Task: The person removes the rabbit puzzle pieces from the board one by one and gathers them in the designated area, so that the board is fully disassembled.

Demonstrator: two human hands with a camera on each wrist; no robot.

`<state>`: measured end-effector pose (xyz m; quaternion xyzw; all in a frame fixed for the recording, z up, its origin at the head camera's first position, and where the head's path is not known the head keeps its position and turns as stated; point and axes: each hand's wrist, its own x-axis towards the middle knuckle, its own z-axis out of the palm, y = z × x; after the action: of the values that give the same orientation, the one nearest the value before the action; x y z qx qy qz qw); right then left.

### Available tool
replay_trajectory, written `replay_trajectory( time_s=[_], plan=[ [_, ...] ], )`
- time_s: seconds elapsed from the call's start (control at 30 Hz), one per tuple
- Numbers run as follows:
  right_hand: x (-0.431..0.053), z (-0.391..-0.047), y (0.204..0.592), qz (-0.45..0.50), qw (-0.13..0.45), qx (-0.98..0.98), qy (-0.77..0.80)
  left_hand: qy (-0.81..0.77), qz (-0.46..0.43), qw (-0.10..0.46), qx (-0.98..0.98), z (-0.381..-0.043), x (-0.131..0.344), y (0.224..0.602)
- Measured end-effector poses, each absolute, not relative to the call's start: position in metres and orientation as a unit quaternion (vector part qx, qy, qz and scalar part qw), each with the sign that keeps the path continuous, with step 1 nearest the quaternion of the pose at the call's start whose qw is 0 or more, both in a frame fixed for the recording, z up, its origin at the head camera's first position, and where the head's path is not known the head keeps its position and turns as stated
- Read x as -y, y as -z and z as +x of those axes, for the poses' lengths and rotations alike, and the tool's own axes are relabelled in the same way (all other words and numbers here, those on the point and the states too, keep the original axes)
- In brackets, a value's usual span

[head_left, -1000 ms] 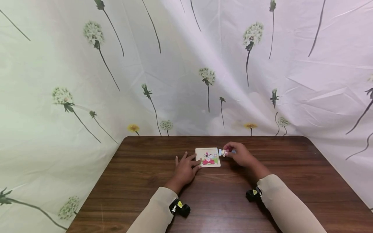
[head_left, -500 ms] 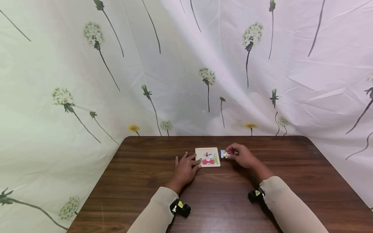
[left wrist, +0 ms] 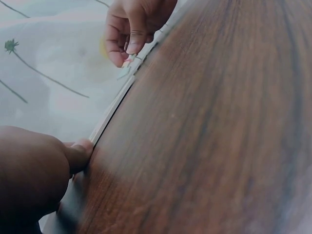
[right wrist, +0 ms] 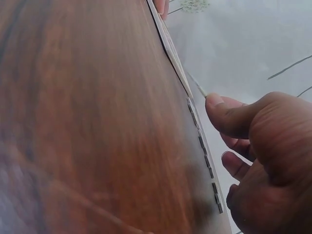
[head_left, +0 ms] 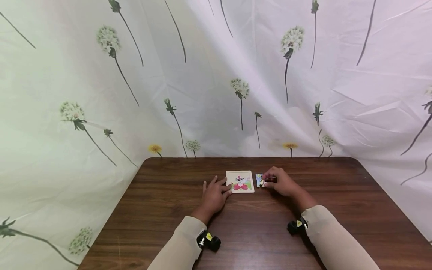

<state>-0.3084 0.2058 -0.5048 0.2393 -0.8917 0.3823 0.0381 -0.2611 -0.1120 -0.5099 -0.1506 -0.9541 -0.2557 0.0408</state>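
Observation:
A small square picture puzzle board (head_left: pixel 239 173) with a pale frame lies on the table, with a cartoon animal in red on it. My left hand (head_left: pixel 214 197) rests at its left side, fingers spread; in the left wrist view the thumb (left wrist: pixel 80 152) touches the board's edge. To the right of the board, my right hand (head_left: pixel 282 183) pinches a thin puzzle piece (right wrist: pixel 201 89) between thumb and fingertips, held tilted above the table. Under that hand several flat puzzle pieces (right wrist: pixel 205 153) lie in a row, mostly hidden from the head view.
The brown wood-grain table (head_left: pixel 249 232) reaches back to a white curtain (head_left: pixel 209 112) printed with dandelions. Black wrist cameras (head_left: pixel 212 243) are strapped over both beige sleeves (head_left: pixel 182 243).
My right hand has drawn slightly right, away from the board, and the piece in its fingers has turned. The left hand stays in place on the board.

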Motion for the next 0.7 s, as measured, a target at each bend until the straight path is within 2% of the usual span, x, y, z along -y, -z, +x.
replay_trajectory(
  time_s=[0.7],
  plan=[
    [-0.206,-0.3032,0.5064,0.214,0.034,0.909,-0.356,0.252,-0.145,0.051,0.955,-0.2568,0.1105,0.5105]
  ],
)
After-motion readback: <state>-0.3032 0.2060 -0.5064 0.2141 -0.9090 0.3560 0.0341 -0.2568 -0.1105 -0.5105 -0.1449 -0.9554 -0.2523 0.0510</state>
